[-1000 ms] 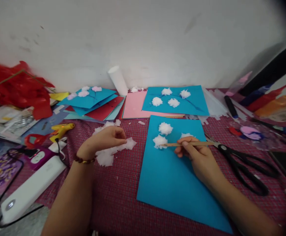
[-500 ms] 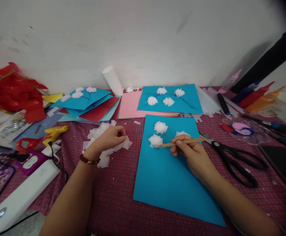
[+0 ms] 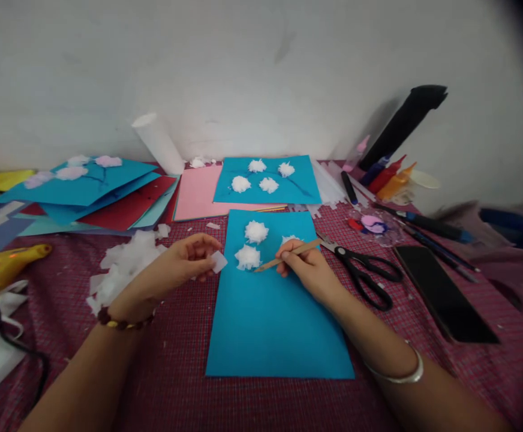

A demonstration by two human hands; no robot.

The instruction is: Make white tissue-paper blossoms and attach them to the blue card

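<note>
My left hand (image 3: 195, 258) pinches a small white tissue paper square (image 3: 219, 262) at the left edge of the blue sheet (image 3: 279, 324). Between the fingers of my right hand (image 3: 304, 264) is a thin wooden stick (image 3: 268, 263), its tip just below a fluffy white paper flower (image 3: 248, 257). A second white flower (image 3: 257, 231) sits above that one, and a third (image 3: 291, 239) is partly hidden behind my right hand. Loose tissue squares (image 3: 129, 264) lie in a heap beside my left forearm.
Black-handled scissors (image 3: 364, 267) lie right of the blue sheet, with a dark phone (image 3: 444, 294) farther right. Behind stands a finished-looking blue card (image 3: 268, 195) with white flowers. A yellow glue gun (image 3: 9, 264) and folded cards (image 3: 77, 192) are at left.
My left hand has come away from the tissue heap toward the blue sheet, now with a paper square in its fingers. The camera view has turned right. My right hand still holds the stick.
</note>
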